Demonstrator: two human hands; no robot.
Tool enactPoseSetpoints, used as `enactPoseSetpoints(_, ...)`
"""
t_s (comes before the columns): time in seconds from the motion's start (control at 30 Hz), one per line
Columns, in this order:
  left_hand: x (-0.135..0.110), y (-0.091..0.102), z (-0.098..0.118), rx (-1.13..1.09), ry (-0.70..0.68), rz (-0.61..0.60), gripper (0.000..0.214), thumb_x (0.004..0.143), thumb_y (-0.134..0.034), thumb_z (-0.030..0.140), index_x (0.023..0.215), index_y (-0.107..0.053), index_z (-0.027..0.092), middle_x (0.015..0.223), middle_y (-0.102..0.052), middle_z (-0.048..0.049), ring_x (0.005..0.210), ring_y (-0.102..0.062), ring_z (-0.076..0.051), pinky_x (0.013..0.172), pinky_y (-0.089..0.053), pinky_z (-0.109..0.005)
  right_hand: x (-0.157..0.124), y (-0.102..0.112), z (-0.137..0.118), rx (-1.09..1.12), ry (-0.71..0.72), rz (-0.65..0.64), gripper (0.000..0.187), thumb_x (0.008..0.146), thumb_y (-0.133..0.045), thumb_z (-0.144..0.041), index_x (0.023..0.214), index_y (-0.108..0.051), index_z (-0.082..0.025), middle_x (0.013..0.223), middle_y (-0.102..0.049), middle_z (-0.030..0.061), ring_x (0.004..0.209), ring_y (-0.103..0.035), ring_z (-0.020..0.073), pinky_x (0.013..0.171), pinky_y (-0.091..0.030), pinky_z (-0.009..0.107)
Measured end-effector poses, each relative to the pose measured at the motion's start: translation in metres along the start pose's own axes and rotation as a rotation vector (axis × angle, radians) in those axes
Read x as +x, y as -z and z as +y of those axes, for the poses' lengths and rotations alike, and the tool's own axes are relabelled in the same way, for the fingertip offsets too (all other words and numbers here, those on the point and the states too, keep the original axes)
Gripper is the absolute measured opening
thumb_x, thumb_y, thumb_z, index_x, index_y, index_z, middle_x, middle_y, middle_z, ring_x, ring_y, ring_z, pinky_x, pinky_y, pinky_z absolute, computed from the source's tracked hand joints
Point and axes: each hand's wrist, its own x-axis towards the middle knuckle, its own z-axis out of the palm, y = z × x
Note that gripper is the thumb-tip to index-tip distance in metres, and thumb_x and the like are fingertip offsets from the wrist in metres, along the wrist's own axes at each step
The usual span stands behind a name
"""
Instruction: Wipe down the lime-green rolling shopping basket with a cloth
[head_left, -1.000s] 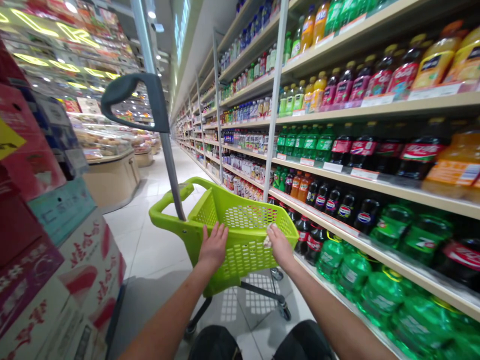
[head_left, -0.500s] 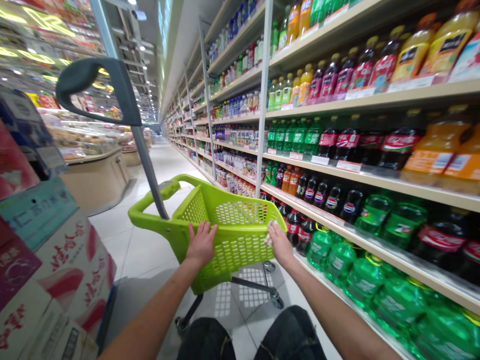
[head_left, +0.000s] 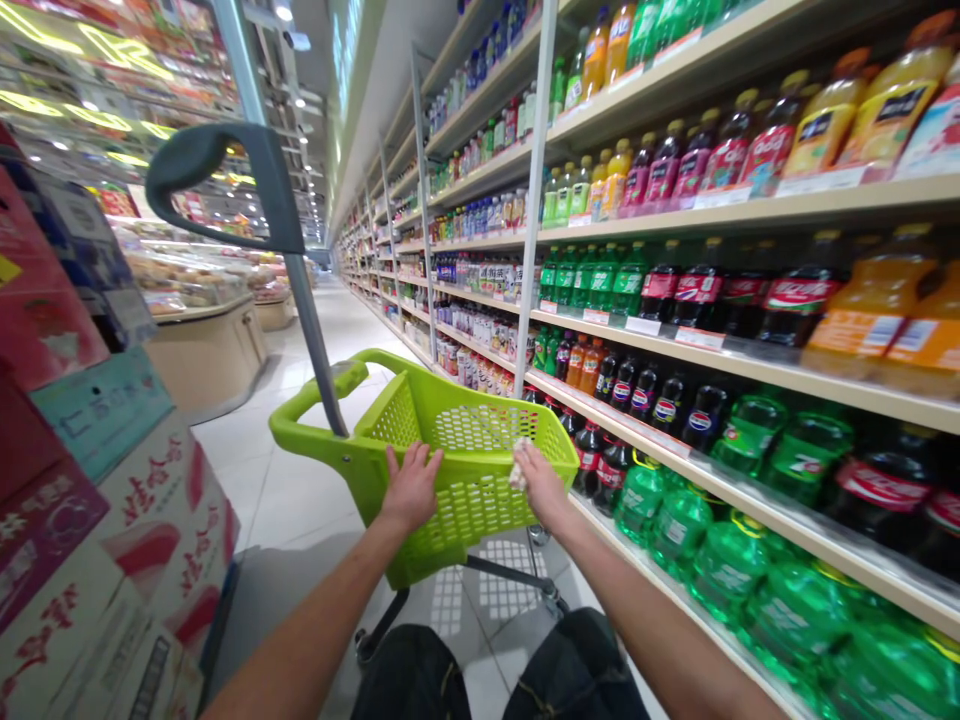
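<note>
Just left of the frame's middle, the left hand [head_left: 411, 485] rests on the near side of the green cart [head_left: 476, 500], fingers loosely spread and unclosed, probably to steady it. Right of middle, the right hand [head_left: 541, 483] is closed on a crumpled white cloth [head_left: 518, 466], bunched at its fingertips by the rim, presumably so cloth meets plastic before skin.

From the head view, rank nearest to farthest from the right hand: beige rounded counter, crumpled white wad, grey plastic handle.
1. Crumpled white wad: in the right hand.
2. Grey plastic handle: upper left.
3. Beige rounded counter: left background.
</note>
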Motion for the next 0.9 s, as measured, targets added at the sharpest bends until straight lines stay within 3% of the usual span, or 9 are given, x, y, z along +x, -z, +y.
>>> enactPoseSetpoints(0.13,-0.002,0.001,0.003,0.004,-0.012,-0.005,0.063,0.063,-0.044,0.013,0.125,-0.038,0.015,0.131,-0.040,-0.0147,0.127,-0.024,-0.028,0.102,0.001,-0.059,-0.018,-0.040,-0.039,0.061,0.169,0.120,0.048,0.077,-0.038,-0.001,0.122,-0.048,-0.014,0.133,-0.040,0.0115,0.128,-0.026,0.0193,0.102,-0.032,0.039)
enactPoseSetpoints(0.27,-0.003,0.000,0.003,0.006,-0.013,-0.023,0.064,0.063,-0.043,0.012,0.126,-0.036,0.015,0.132,-0.038,-0.0145,0.128,-0.022,-0.027,0.102,0.000,-0.059,-0.081,-0.061,-0.016,0.054,0.178,0.124,0.053,0.073,-0.036,0.004,0.119,-0.051,-0.017,0.123,-0.052,0.0096,0.122,-0.037,0.0186,0.095,-0.041,0.036)
enactPoseSetpoints(0.37,-0.003,-0.003,0.001,0.000,-0.009,-0.007,0.063,0.063,-0.043,0.011,0.126,-0.037,0.015,0.131,-0.039,-0.0144,0.128,-0.023,-0.027,0.102,0.000,-0.060,-0.097,-0.049,0.005,0.052,0.149,0.128,0.059,0.069,-0.033,0.007,0.118,-0.052,-0.019,0.123,-0.053,0.0072,0.121,-0.039,0.0173,0.093,-0.043,0.034)
enactPoseSetpoints(0.47,-0.001,-0.004,-0.001,0.004,-0.015,0.015,0.063,0.063,-0.043,0.011,0.126,-0.038,0.015,0.131,-0.040,-0.0145,0.127,-0.023,-0.027,0.102,0.000,-0.060,-0.068,-0.029,0.007,0.059,0.096,0.198,0.065,0.068,-0.032,0.008,0.126,-0.043,-0.018,0.137,-0.034,0.0085,0.128,-0.026,0.0185,0.100,-0.035,0.040)
enactPoseSetpoints(0.57,-0.001,-0.004,-0.002,0.005,-0.007,0.033,0.063,0.062,-0.042,0.011,0.125,-0.039,0.016,0.129,-0.041,-0.0141,0.126,-0.025,-0.027,0.102,0.000,-0.061,-0.045,-0.030,0.001,0.052,0.060,0.171,0.062,0.070,-0.035,0.005,0.129,-0.039,-0.014,0.141,-0.025,0.0110,0.131,-0.016,0.0200,0.104,-0.028,0.041)
enactPoseSetpoints(0.67,-0.001,-0.003,-0.003,0.003,-0.010,0.032,0.063,0.062,-0.041,0.009,0.124,-0.039,0.017,0.129,-0.042,-0.0130,0.126,-0.026,-0.026,0.102,-0.002,-0.060,-0.070,-0.052,-0.001,0.034,0.068,0.002,0.054,0.073,-0.036,0.003,0.123,-0.046,-0.015,0.133,-0.041,0.0102,0.128,-0.026,0.0180,0.101,-0.033,0.035)
enactPoseSetpoints(0.77,-0.001,-0.004,-0.003,0.008,-0.004,0.031,0.062,0.063,-0.040,0.009,0.124,-0.040,0.017,0.129,-0.042,-0.0126,0.126,-0.026,-0.026,0.103,-0.002,-0.060,-0.105,-0.061,0.011,0.034,0.053,-0.065,0.051,0.074,-0.036,0.002,0.117,-0.053,-0.021,0.125,-0.051,0.0063,0.123,-0.037,0.0163,0.095,-0.040,0.032)
enactPoseSetpoints(0.83,-0.001,-0.005,-0.003,0.010,-0.007,0.043,0.061,0.063,-0.040,0.009,0.124,-0.040,0.017,0.129,-0.042,-0.0131,0.126,-0.026,-0.027,0.103,-0.001,-0.060,-0.106,-0.049,0.023,0.044,0.009,0.007,0.052,0.074,-0.034,0.001,0.120,-0.050,-0.019,0.131,-0.044,0.0082,0.125,-0.033,0.0172,0.097,-0.038,0.035)
enactPoseSetpoints(0.9,0.000,-0.006,-0.002,0.011,-0.011,0.062,0.061,0.063,-0.041,0.010,0.124,-0.040,0.016,0.128,-0.042,-0.0137,0.125,-0.026,-0.027,0.103,0.000,-0.060,-0.089,-0.030,0.036,0.054,-0.055,0.145,0.053,0.075,-0.033,0.001,0.125,-0.044,-0.014,0.139,-0.031,0.0119,0.129,-0.023,0.0195,0.101,-0.032,0.040)
